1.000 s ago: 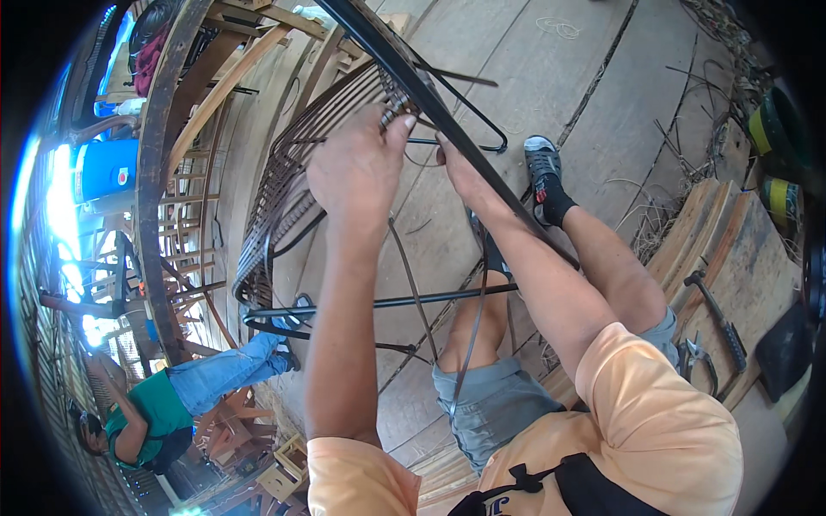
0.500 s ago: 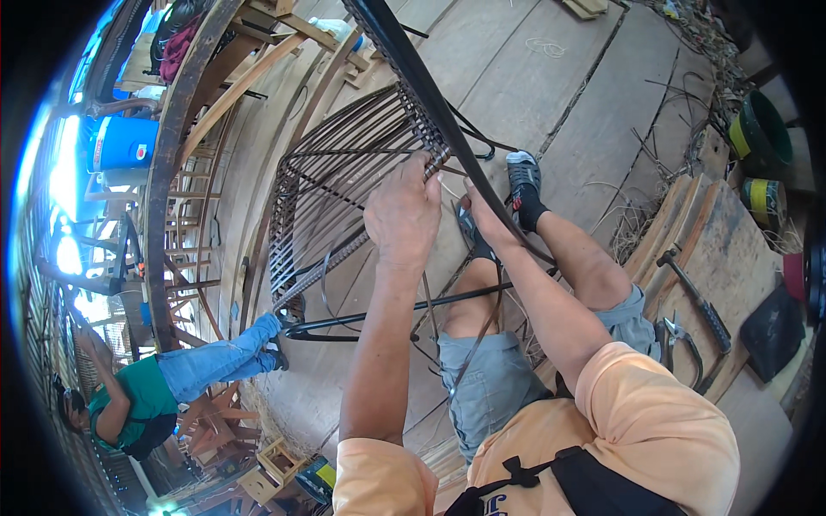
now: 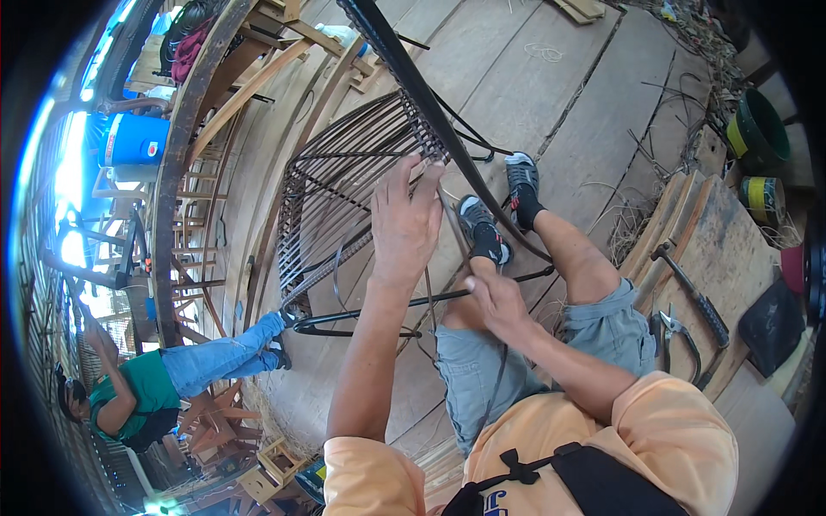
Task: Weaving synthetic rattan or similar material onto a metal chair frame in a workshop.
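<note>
A chair-like black metal frame (image 3: 434, 116) with dark brown strands woven across it (image 3: 335, 163) stands tilted before me. My left hand (image 3: 404, 228) is raised at the woven edge, fingers stretched and apart. Its fingertips are at or near the wrapped bar; contact is hard to judge. My right hand (image 3: 499, 303) is closed above my lap, pinching a brown weaving strand (image 3: 453, 222) that runs down taut from the woven edge. More of the strand (image 3: 495, 387) hangs over my thigh.
On boards (image 3: 714, 249) at my right lie a hammer (image 3: 693, 297), pliers (image 3: 675, 331) and a black pouch-like piece (image 3: 770, 327). Dark green buckets (image 3: 761, 129) stand beyond. At left, a person in a green shirt (image 3: 138, 391) stands near wooden furniture parts and a blue cooler (image 3: 136, 140).
My right hand has drawn back from the woven edge toward my lap, pulling the strand along. The left hand's fingers have loosened from the bar and straightened.
</note>
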The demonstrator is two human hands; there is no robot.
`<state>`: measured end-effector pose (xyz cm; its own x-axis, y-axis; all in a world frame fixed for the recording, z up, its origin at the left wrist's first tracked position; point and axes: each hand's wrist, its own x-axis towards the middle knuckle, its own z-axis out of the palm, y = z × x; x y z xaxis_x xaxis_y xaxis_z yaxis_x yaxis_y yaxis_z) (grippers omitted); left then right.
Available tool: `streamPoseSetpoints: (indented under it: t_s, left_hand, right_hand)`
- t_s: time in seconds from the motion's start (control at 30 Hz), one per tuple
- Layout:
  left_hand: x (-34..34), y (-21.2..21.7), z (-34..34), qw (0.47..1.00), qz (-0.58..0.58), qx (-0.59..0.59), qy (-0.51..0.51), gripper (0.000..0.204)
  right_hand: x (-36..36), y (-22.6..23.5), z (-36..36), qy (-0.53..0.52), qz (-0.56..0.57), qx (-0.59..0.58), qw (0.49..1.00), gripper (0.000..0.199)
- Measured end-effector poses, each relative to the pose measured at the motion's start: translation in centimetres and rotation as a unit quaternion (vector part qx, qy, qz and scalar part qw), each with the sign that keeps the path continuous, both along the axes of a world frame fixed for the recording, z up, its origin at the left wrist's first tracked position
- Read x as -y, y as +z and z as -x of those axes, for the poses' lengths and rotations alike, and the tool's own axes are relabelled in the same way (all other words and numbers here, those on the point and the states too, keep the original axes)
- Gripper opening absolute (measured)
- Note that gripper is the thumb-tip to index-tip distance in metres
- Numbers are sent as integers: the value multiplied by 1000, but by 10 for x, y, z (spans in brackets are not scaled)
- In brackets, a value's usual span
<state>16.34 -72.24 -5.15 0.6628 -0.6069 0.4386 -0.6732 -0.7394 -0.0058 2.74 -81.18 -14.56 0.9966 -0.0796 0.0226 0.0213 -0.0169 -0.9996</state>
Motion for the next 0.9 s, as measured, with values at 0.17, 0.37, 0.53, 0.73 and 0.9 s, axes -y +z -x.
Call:
streamPoseSetpoints:
  t_s: [0.17, 0.37, 0.53, 0.73, 0.9]
  left_hand:
    - [-18, 7, 13, 990, 86, -102, -49, 21]
    - [-19, 15, -6, 945, 295, -111, 83, 12]
    - [-26, 4, -34, 913, 347, -181, 111, 13]
    - [-22, -8, -38, 948, 240, -159, 132, 11]
    - [-16, -7, -36, 975, 155, -147, 67, 11]
  right_hand:
    - [17, 80, 7, 105, -80, 123, 984, 28]
    - [6, 44, -29, 60, -251, -10, 966, 30]
    - [-13, -2, -81, -87, -205, -5, 975, 44]
    - [-27, 3, -101, -131, -279, -13, 951, 39]
    - [-28, -13, -107, -136, -220, 31, 966, 26]
